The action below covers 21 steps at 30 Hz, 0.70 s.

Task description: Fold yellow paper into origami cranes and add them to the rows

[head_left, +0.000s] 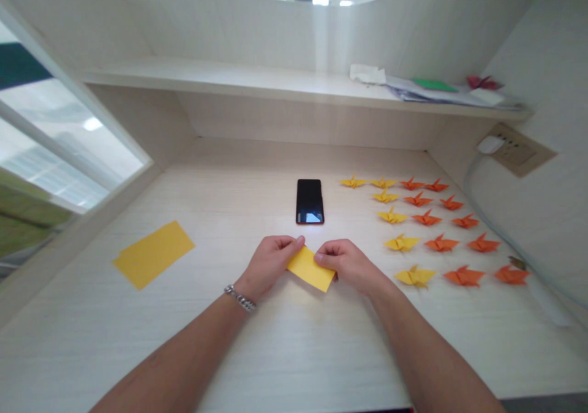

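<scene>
Both hands on one yellow paper (311,270), near middle of the tabletop (220,364); left hand (270,265) pinches its left end, thumb on top; right hand (348,265) pinches the right side, thumb on top, other fingers curled behind, partly hidden; hands apart from each other, paper spanning the gap, slightly tilted, near right corner pointing toward the person; silver chain bracelet (240,298) on the left wrist; black phone (310,201) lies flat just beyond the hands, screen up, light reflected at its near end; far to the left, yellow sheets (156,253) lie overlapped, set at an angle; right side has folded paper birds in rough rows, running far to near; yellow birds (402,243) take the left part, six visible; orange birds (441,244) sit right of them, ten visible; near right orange one has a small dark object (517,263) just behind it, too blurred to name; shelf (229,77) runs across the far side above the tabletop; on its right end, stacked papers (441,96) with a green piece (435,85) and a dark red folded piece (484,83); wall socket (521,154) at far right with a white plug (490,145) in it; pale cable (480,201) drops from the plug and trails toward the near right.
</scene>
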Each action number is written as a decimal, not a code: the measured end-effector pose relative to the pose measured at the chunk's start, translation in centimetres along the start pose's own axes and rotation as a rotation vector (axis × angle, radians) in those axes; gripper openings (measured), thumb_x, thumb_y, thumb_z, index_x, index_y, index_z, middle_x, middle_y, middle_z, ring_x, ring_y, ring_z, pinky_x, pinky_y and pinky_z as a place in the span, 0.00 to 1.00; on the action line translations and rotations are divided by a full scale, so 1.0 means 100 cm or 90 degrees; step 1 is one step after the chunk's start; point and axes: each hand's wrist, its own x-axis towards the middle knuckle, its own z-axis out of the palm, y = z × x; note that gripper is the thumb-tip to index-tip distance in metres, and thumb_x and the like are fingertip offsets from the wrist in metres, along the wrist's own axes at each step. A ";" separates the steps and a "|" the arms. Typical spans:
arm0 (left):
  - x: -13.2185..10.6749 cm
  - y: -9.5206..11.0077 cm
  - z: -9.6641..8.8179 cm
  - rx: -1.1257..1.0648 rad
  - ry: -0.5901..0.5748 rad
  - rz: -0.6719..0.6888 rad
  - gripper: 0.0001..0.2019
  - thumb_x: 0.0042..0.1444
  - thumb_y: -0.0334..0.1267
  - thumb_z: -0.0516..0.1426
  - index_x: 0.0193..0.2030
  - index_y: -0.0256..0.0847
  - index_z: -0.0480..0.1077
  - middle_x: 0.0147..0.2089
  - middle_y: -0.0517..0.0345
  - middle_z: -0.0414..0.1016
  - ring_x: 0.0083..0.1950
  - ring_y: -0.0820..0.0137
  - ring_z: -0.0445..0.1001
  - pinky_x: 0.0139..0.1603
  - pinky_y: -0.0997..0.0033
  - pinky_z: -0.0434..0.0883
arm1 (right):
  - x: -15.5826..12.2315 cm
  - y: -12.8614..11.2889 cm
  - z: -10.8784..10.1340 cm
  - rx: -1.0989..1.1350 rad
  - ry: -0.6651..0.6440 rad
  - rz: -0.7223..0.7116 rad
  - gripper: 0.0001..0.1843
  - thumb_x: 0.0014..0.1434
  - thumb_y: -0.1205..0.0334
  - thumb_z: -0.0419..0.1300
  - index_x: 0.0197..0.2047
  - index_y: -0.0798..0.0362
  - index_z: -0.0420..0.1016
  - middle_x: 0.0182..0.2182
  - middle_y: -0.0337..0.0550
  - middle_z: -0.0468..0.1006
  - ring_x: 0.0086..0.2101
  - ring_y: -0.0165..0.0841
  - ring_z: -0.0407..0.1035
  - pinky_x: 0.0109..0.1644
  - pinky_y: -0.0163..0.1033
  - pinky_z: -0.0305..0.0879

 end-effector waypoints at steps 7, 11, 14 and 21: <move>-0.001 0.008 -0.002 0.004 0.024 0.063 0.14 0.48 0.48 0.59 0.29 0.37 0.73 0.26 0.58 0.73 0.27 0.71 0.70 0.27 0.75 0.65 | -0.004 -0.005 -0.004 0.006 0.002 0.009 0.10 0.51 0.57 0.59 0.26 0.55 0.72 0.17 0.35 0.67 0.17 0.25 0.57 0.20 0.31 0.53; -0.008 0.009 0.004 0.127 0.032 0.133 0.13 0.49 0.46 0.59 0.27 0.36 0.73 0.24 0.59 0.72 0.25 0.72 0.68 0.24 0.76 0.63 | -0.004 -0.010 0.000 -0.058 0.042 -0.063 0.08 0.51 0.59 0.59 0.30 0.55 0.74 0.23 0.38 0.72 0.23 0.28 0.63 0.26 0.31 0.58; -0.012 0.008 0.009 0.171 0.032 0.163 0.12 0.50 0.45 0.58 0.28 0.37 0.74 0.24 0.59 0.73 0.26 0.72 0.68 0.24 0.77 0.63 | -0.002 -0.012 0.006 -0.094 0.095 -0.106 0.07 0.50 0.63 0.57 0.31 0.55 0.76 0.26 0.39 0.74 0.27 0.30 0.65 0.28 0.32 0.59; -0.001 0.005 -0.007 0.108 0.170 0.165 0.13 0.50 0.46 0.59 0.30 0.36 0.73 0.27 0.57 0.75 0.28 0.71 0.71 0.27 0.76 0.67 | -0.002 -0.010 -0.003 -0.084 0.118 -0.071 0.06 0.46 0.66 0.55 0.24 0.55 0.73 0.18 0.36 0.71 0.21 0.28 0.63 0.26 0.32 0.58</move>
